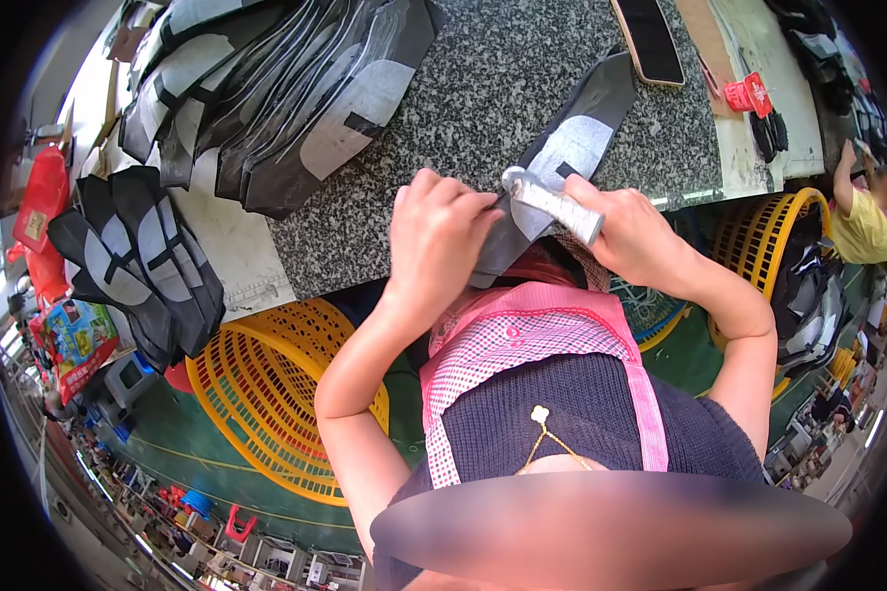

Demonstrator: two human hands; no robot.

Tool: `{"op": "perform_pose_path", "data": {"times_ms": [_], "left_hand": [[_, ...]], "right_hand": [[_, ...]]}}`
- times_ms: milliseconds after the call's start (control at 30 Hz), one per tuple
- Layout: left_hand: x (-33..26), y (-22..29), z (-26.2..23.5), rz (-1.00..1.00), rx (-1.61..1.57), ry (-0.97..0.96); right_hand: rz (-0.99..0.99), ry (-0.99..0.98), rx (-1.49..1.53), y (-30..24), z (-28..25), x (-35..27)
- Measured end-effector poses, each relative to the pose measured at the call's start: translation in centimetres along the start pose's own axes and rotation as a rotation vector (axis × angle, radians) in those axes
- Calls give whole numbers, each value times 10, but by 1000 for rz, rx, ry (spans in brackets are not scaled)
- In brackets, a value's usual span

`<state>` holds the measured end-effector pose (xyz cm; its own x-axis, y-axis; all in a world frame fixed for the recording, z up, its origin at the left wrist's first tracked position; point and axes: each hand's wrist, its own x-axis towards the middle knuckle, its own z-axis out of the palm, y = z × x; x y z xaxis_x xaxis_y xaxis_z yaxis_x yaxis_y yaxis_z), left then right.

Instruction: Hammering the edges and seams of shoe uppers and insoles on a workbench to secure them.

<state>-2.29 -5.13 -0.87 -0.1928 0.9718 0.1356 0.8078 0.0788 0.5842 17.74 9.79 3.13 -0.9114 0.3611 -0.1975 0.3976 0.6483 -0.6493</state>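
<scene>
A long dark grey shoe-upper-like piece point(583, 138) with a light grey panel and a small black tab lies slantwise on the speckled stone slab point(404, 212), its near end toward my body. My left hand point(436, 231) is closed at its left edge, with thumb and forefinger pinching there; the fingertips are partly hidden. In my right hand point(626, 229) is a silver hammer-like tool point(557, 205), a thick bar with a rounded end. Its rounded end points left toward my left fingers, over the piece. Whether it touches the piece I cannot tell.
A fanned stack of similar pieces point(306, 108) covers the slab's far left, and a smaller pile point(143, 256) hangs over the left edge. A phone point(650, 39) lies at the far right, near a red clip-like object point(749, 94). Yellow baskets point(276, 394) stand below; a co-worker point(865, 222) is at far right.
</scene>
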Motion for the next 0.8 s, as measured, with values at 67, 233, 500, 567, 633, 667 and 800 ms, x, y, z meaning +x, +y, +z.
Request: {"op": "perform_pose_path", "data": {"times_ms": [67,233,500,567,633,667,800], "left_hand": [[-1,-6,-2,5,-20,-17],[-14,0,3,211,248,55],[-24,-3,-5,208,242,77],[-25,-6,-5,210,222,85],[-24,-11,-7,146,82,132],[-25,-14,-9,149,86,135],[-35,-16,-10,106,32,95]], "right_hand": [[-6,4,90,9,-2,7],[1,66,179,-8,-2,0],[-26,38,144,-2,3,9],[-51,6,135,-9,5,6],[-92,-121,33,-10,10,6],[-78,-126,-38,-14,13,4],[-11,-69,127,2,11,14]]}}
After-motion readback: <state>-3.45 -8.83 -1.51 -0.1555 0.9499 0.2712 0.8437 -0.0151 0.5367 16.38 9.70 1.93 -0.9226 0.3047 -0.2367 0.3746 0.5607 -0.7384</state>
